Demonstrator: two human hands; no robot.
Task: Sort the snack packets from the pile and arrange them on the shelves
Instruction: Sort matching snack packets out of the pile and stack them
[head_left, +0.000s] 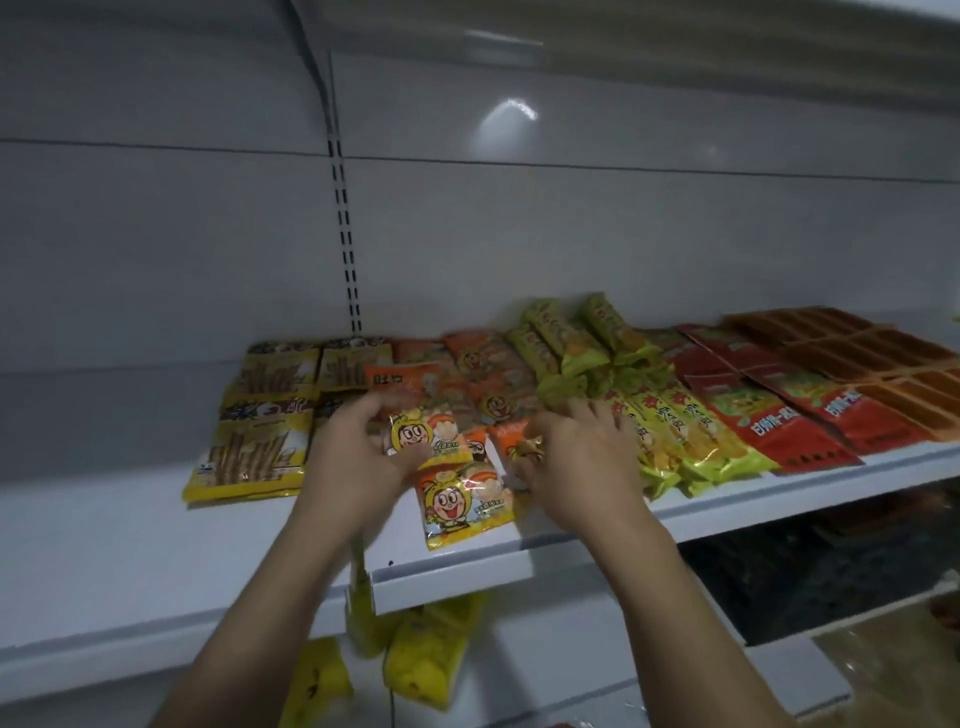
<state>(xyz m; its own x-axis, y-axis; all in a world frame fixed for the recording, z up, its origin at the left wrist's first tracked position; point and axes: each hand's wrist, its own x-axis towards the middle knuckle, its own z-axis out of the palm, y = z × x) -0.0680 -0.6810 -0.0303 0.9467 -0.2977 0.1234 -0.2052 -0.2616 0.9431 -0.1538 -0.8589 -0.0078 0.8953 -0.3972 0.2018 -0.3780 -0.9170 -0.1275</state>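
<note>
Snack packets (498, 364) lie in rows across a white shelf (104, 530) in the middle of the frame, filling it from centre left to the right edge.

Farthest left are yellow stick packets (249, 447), flat and overlapping in two columns. Above them, a slotted rail (345, 234) runs up the grey back panel (623, 234).

The left hand (358, 452) comes up from the lower centre. Its fingers are curled round a cartoon packet (421, 436), which it grips at the left side, just above the shelf. Directly below, a second cartoon packet (467, 504) lies flat near the shelf's front edge. Behind both sit orange packets (478, 358), stacked towards the back panel.

The right hand (582, 457) is just right of centre. Its fingers bend down over the edge of an orange packet (506, 434), where something crumpled and gold shows. Blur makes it impossible to tell whether they pinch it or only rest there.

Touching that hand's right side are green packets (670, 431), long and laid side by side, with shorter green ones (571, 332) piled behind. Next come red packets (779, 415), then brown trays (857, 353) at the far right.

In the lower centre, under the shelf's front edge, yellow packets (426, 649) lie on a lower shelf (519, 691).
</note>
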